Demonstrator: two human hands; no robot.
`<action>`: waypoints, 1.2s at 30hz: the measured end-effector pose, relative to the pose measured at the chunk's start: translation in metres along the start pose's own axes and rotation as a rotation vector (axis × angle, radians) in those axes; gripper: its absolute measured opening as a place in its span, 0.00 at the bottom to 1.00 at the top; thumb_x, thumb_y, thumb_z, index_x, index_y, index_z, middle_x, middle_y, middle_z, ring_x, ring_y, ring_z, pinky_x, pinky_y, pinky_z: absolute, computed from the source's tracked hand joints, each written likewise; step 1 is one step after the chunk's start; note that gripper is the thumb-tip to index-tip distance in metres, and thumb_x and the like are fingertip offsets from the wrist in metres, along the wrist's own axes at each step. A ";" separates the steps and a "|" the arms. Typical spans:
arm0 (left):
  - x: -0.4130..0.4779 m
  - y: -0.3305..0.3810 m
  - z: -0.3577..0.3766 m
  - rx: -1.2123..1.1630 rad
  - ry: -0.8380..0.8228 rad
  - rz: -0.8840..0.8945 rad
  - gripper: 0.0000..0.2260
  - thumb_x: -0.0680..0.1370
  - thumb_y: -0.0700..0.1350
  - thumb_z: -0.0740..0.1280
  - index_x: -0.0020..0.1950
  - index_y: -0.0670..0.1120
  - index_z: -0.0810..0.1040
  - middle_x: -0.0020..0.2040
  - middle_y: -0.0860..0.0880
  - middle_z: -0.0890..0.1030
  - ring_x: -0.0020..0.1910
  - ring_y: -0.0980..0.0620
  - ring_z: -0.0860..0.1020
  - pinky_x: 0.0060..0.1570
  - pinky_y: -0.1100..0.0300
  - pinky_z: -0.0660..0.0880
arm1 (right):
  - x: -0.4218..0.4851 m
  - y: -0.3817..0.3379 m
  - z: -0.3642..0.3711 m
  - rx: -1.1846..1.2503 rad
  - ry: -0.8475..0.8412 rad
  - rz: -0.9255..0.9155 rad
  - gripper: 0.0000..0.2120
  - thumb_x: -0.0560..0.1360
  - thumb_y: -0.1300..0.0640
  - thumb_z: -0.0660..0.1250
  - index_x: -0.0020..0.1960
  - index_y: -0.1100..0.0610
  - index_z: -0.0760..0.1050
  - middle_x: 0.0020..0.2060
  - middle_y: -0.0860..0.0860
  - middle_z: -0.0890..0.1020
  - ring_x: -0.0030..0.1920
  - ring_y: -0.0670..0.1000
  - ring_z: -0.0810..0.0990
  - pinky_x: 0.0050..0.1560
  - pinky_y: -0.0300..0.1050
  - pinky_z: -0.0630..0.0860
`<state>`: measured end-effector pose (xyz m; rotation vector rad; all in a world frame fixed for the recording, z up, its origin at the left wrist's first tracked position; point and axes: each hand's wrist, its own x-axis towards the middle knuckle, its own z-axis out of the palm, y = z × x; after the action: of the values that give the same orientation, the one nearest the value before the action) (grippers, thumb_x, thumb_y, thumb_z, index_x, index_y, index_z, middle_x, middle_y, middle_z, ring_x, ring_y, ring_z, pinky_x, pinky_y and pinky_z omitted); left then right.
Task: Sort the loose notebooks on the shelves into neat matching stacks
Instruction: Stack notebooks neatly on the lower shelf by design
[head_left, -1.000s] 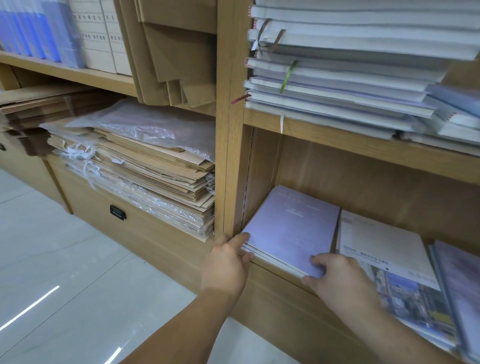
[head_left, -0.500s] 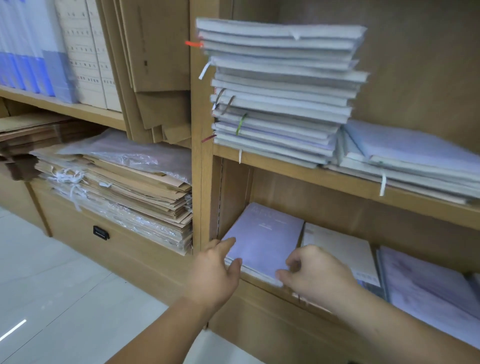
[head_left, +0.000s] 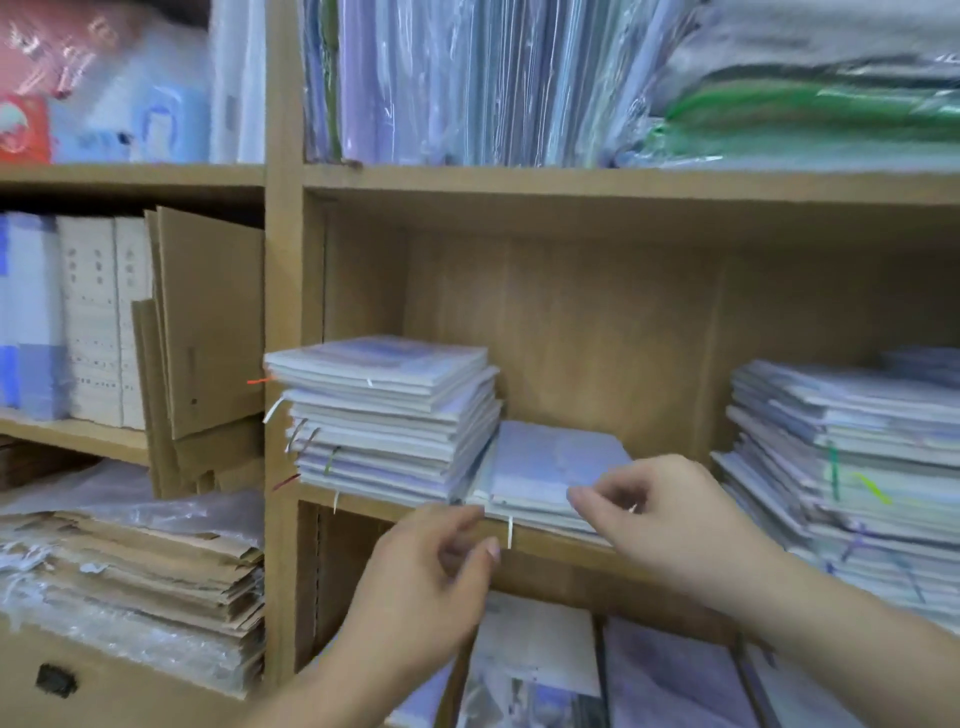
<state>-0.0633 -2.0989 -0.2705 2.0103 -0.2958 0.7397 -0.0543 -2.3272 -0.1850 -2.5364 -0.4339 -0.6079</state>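
A tall stack of lavender and white notebooks (head_left: 384, 415) stands at the left of the middle shelf (head_left: 545, 540). A low lavender stack (head_left: 550, 462) lies beside it, and another tall, uneven stack (head_left: 841, 467) is on the right. My left hand (head_left: 441, 566) hovers in front of the shelf edge, fingers loosely curled and holding nothing. At the low stack's front edge, my right hand (head_left: 670, 514) has its fingers curled; blur hides whether it grips. More notebooks (head_left: 665, 675) lie flat on the shelf below.
Plastic-wrapped notebooks (head_left: 467, 78) stand upright on the top shelf. In the left bay are white binders (head_left: 98, 322), flattened cardboard (head_left: 208, 322) and a pile of brown envelopes (head_left: 130, 582) under plastic. Bare shelf space shows behind the low stack.
My view has swung up from the bottom shelf to the middle one. Both hands left the lavender notebook below and rose to the middle shelf's front edge.
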 end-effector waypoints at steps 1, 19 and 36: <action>0.014 0.007 0.004 0.026 -0.047 -0.003 0.23 0.74 0.60 0.68 0.65 0.51 0.82 0.55 0.57 0.83 0.54 0.59 0.82 0.56 0.58 0.79 | 0.005 0.011 -0.001 0.015 0.062 0.023 0.19 0.75 0.38 0.65 0.38 0.51 0.82 0.33 0.44 0.82 0.34 0.40 0.77 0.42 0.45 0.76; 0.075 0.007 0.043 0.182 -0.198 -0.240 0.12 0.81 0.58 0.64 0.51 0.52 0.67 0.38 0.46 0.83 0.41 0.47 0.83 0.46 0.47 0.81 | 0.065 0.087 0.042 0.323 0.048 0.486 0.31 0.73 0.42 0.74 0.70 0.58 0.75 0.64 0.51 0.79 0.54 0.55 0.83 0.55 0.51 0.80; 0.042 0.036 0.041 -0.411 -0.148 -0.589 0.14 0.80 0.50 0.70 0.43 0.43 0.72 0.38 0.42 0.71 0.32 0.48 0.77 0.30 0.62 0.77 | 0.008 0.071 -0.002 0.436 -0.007 0.481 0.29 0.73 0.48 0.77 0.69 0.58 0.75 0.67 0.51 0.76 0.64 0.50 0.75 0.53 0.38 0.72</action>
<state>-0.0320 -2.1488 -0.2357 1.6333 0.0650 0.1407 -0.0195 -2.3858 -0.2074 -2.1108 0.0497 -0.2823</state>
